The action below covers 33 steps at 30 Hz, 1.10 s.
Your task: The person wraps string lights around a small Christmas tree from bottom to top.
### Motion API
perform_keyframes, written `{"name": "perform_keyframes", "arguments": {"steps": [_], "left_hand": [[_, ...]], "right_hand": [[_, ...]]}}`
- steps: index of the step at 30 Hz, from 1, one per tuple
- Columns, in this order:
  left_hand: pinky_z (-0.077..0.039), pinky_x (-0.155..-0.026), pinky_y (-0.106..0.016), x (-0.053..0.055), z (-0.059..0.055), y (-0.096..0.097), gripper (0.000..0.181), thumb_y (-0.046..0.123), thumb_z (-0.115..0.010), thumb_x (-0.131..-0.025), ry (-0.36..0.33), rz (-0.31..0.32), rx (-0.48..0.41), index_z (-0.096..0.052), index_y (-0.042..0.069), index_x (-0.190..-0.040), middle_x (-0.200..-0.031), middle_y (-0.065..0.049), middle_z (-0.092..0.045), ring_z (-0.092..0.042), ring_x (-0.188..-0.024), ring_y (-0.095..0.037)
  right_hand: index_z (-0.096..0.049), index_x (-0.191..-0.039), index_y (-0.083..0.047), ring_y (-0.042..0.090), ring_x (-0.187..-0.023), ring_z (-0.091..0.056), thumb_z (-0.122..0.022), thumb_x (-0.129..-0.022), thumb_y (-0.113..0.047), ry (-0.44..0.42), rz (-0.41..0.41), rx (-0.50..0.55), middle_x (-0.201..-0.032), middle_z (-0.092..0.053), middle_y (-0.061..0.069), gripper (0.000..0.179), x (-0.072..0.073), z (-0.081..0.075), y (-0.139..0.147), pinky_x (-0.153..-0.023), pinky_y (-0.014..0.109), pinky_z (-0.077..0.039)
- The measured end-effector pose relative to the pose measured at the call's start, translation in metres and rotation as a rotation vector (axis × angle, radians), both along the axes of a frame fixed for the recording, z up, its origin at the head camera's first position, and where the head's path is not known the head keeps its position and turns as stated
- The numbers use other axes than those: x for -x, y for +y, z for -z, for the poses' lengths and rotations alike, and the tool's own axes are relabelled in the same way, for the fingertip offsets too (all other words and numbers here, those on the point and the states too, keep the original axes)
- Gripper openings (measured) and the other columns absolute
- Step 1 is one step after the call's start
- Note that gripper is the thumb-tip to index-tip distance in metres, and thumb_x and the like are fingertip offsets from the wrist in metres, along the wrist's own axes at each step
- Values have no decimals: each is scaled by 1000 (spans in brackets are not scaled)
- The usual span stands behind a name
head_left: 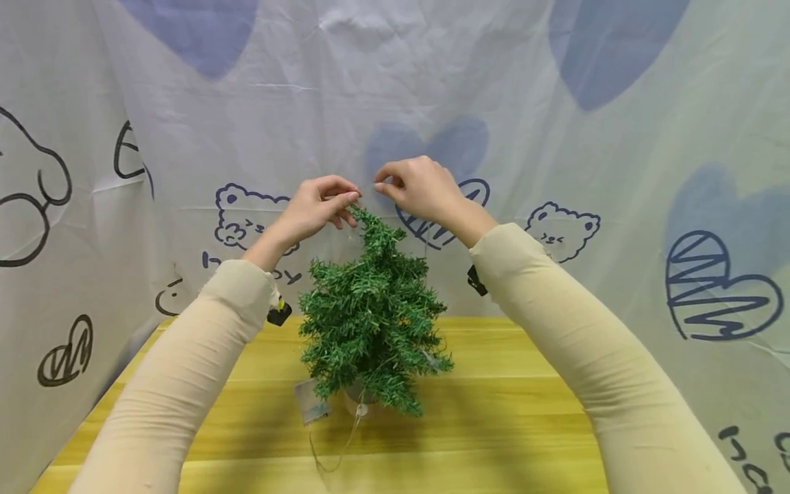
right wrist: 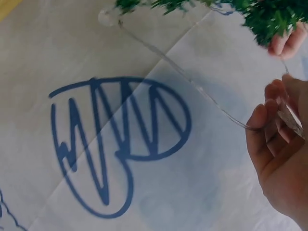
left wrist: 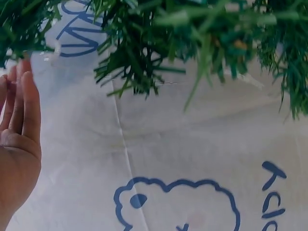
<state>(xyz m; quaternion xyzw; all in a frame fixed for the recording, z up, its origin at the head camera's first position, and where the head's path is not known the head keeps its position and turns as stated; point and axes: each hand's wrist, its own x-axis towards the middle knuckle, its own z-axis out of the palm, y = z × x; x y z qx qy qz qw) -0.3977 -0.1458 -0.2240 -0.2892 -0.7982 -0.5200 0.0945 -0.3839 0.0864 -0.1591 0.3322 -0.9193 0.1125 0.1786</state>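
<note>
Clearly, from the head view, we have both hands raised at the tip of a small artificial tree [head_left: 376, 309], which stands upright in the middle of the wooden table [head_left: 494, 425]. Our left hand [head_left: 317, 206] is at the very top sprig, thumb and forefinger brought together in a pinch; our right hand [head_left: 422, 185] is just beside it, its thumb and forefinger also together, though what they hold is too fine to tell from here. A paper tag [head_left: 313, 403] lies low by the base. The tree looks light to us, and probably easy to tip, so we would steady it low on the trunk rather than by the top.

Through the left wrist view, we find our left fingers rather straight, their tips against the green needles. These seem springy and soft, apt to snag fine strands.

Over in the right wrist view, the grip is plainer: our right fingers are curled round a clear wire [right wrist: 192, 84] that runs down to a clear bulb [right wrist: 108, 18] near the branches, and a strand of it reaches our left fingertips too. We judge it light, slick and bendable, keeping its kinks; best pinched along the bare wire, since the bulb looks fragile.
</note>
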Motion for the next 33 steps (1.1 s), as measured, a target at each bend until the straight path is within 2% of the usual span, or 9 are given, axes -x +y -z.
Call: {"name": "perform_keyframes", "arguments": {"steps": [5,9,12,16,21,23,28,31,33], "left_hand": [[-61,-87,-38,-1,-2,-7,26,18,-60,-108,42,-65,31,-67,-2,-122,-113,-17,-70,-73,-98,-27],[-55,-99,-48,0,-1,-13,25,19,-61,-107,47,-125,58,-70,1,-121,-119,-18,-72,-68,-113,-39],[-53,-99,-51,1,1,-17,25,20,-61,-107,55,-159,83,-70,2,-122,-125,-16,-68,-65,-117,-40],[-51,-85,-44,-1,4,-22,25,22,-62,-106,88,-202,105,-71,4,-122,-125,-13,-64,-64,-114,-39],[-50,-82,-36,-4,4,-26,25,23,-63,-106,139,-223,121,-72,4,-120,-121,-10,-62,-64,-107,-31],[-50,-83,-36,-5,4,-28,25,23,-62,-107,164,-235,122,-71,4,-120,-119,-10,-61,-63,-105,-27],[-50,-85,-35,-9,4,-33,26,23,-59,-108,210,-280,91,-69,3,-119,-117,-10,-57,-60,-103,-23],[-48,-83,-31,-10,3,-37,26,22,-59,-108,233,-302,74,-69,1,-119,-114,-10,-55,-57,-99,-20],[-46,-81,-29,-10,2,-40,25,21,-58,-108,255,-330,56,-69,0,-119,-112,-9,-54,-54,-94,-17]], "right_hand": [[-67,-137,-19,19,-80,-63,-67,-103,-34,-52,8,-120,-101,-70,2,37,2,4,15,-66,35,-47],[-60,-145,-20,18,-80,-59,-70,-102,-22,-86,14,-220,-99,-67,1,44,6,8,31,-65,33,-43],[-58,-148,-17,18,-69,-52,-64,-102,-11,-116,23,-261,-92,-66,4,46,9,13,45,-60,31,-38],[-61,-145,-11,18,-66,-52,-55,-103,-6,-136,72,-268,-105,-74,10,42,11,19,64,-59,31,-41],[-67,-135,-5,24,-84,-66,-51,-106,-6,-154,117,-194,-121,-73,14,33,9,19,85,-73,39,-55],[-67,-135,-3,25,-80,-67,-47,-106,-3,-171,124,-137,-124,-72,16,35,9,17,90,-71,39,-55],[-63,-138,-3,27,-66,-68,-42,-110,-3,-268,134,69,-106,-72,16,36,6,9,100,-60,34,-57],[-62,-139,-6,27,-62,-66,-51,-111,-16,-338,112,200,-93,-70,12,32,0,4,104,-57,33,-56],[-62,-139,-8,23,-58,-60,-60,-108,-26,-359,98,232,-86,-70,10,36,-4,-1,107,-56,32,-52]]}}
